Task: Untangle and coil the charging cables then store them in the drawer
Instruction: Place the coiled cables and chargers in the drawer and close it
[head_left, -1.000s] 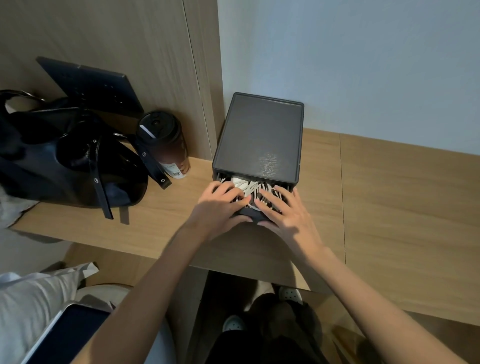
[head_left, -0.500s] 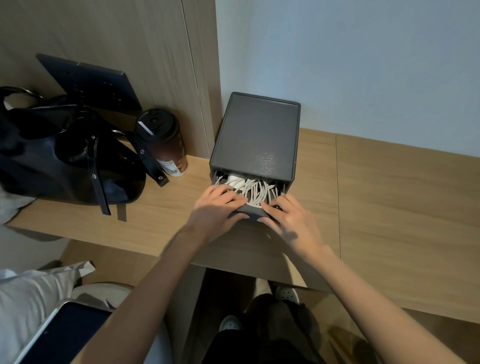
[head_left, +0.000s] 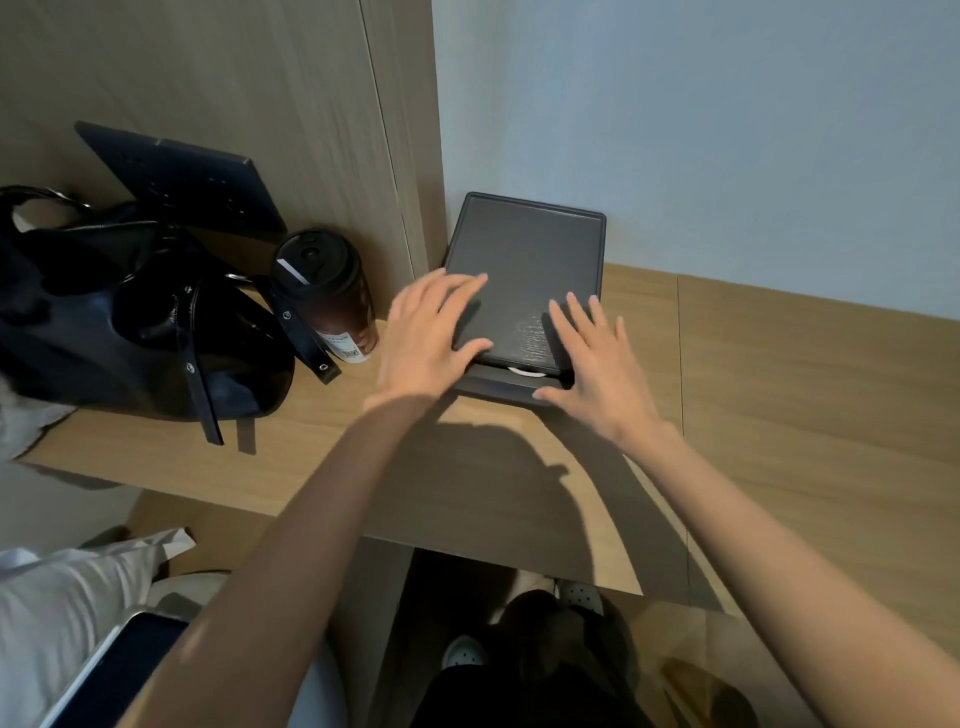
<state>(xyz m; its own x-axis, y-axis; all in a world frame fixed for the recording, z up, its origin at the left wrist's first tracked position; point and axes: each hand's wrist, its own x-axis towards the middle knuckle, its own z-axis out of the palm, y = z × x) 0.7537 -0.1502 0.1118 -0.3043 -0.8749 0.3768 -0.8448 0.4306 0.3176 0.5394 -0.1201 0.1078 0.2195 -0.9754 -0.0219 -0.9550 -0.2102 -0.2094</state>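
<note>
While not yet pushed fully home, shows only a sliver of white charging cables (head_left: 525, 371) above the drawer (head_left: 511, 387) of a dark box (head_left: 524, 270) at the desk's (head_left: 779, 389) back edge. Judged nearly done: coiling and stowing apparently over, one last push left. Lays left hand (head_left: 426, 338) on the box top and right hand (head_left: 597, 364) over its front right corner, fingers straight, spread wide, gripping nothing. Flanked toward the desk's left edge by tumbler (head_left: 327, 296), black bag (head_left: 130, 322) and leaning panel (head_left: 182, 176), all off the drawer's path; blocked by nothing visible.
</note>
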